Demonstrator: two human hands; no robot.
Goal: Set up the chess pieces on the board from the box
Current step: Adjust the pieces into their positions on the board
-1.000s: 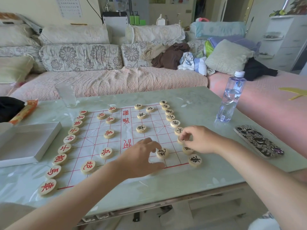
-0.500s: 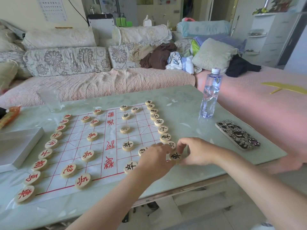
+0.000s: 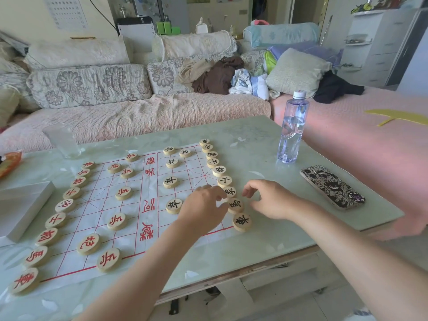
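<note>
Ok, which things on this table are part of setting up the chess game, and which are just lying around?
Part of the job: paper board, red-lettered pieces, black-lettered pieces, white box.

Just lying about: water bottle, phone, clear cup, snack packet.

The board sheet (image 3: pixel 143 205) lies flat on the bench (image 3: pixel 254 140), toward its left half. One row of pieces (image 3: pixel 55 220) runs along the board's left edge; a second row of pieces (image 3: pixel 218 170) runs along its right edge. Further pieces stand on the board between the two rows. The box (image 3: pixel 20 205) lies on the bench left of the board. A cup (image 3: pixel 61 141) stands behind the board's far left corner. A bottle (image 3: pixel 292 128) stands right of the board, toward the far edge. A phone (image 3: pixel 332 186) lies nearer, right of the board. A sofa (image 3: pixel 139 117) stands behind the bench.
</note>
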